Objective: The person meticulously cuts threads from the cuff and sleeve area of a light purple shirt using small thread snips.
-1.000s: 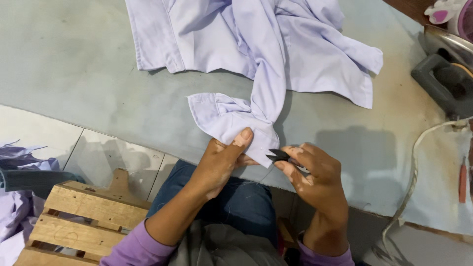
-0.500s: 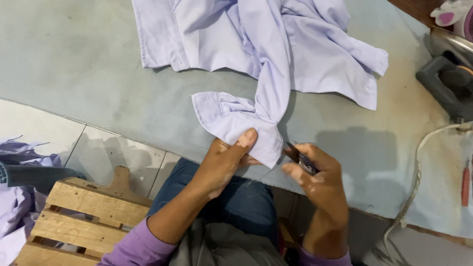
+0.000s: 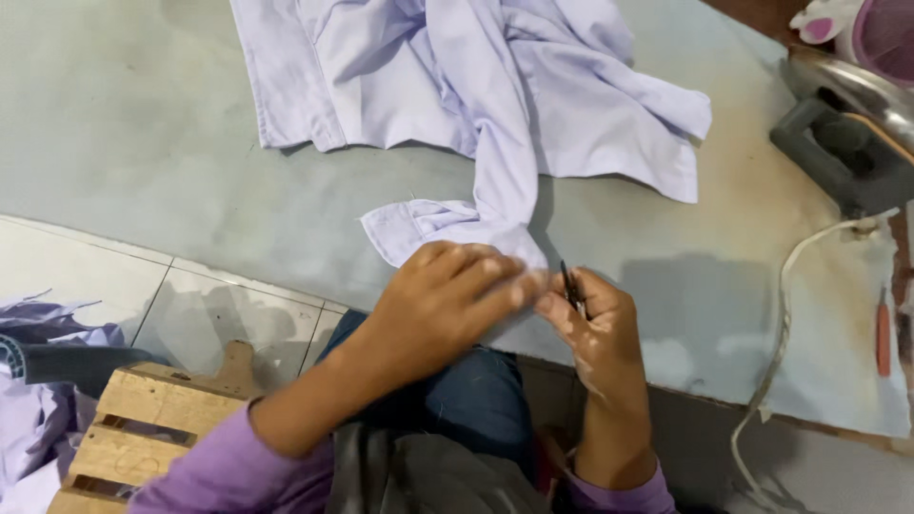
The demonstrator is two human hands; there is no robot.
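Observation:
A pale lilac shirt (image 3: 495, 86) lies crumpled on a grey-green table (image 3: 143, 162), one sleeve stretching toward me. Its cuff (image 3: 428, 228) rests at the table's near edge. My left hand (image 3: 443, 305) covers and pinches the cuff's lower corner. My right hand (image 3: 590, 319) sits just right of it, closed around a small dark thread snipper (image 3: 569, 284) whose tip points up beside the fabric. Both hands nearly touch. My purple sleeves and blue jeans show below.
A dark iron (image 3: 843, 124) stands at the table's far right, its whitish cord (image 3: 781, 324) trailing down over the edge. A pink basket (image 3: 885, 33) sits in the top right corner. A wooden stool (image 3: 143, 419) and more lilac cloth (image 3: 38, 409) lie on the tiled floor at left.
My left hand has slid over the cuff's corner and closed on it. My right hand has brought the snipper closer to the fabric, its tip now upright. The cuff shifted slightly.

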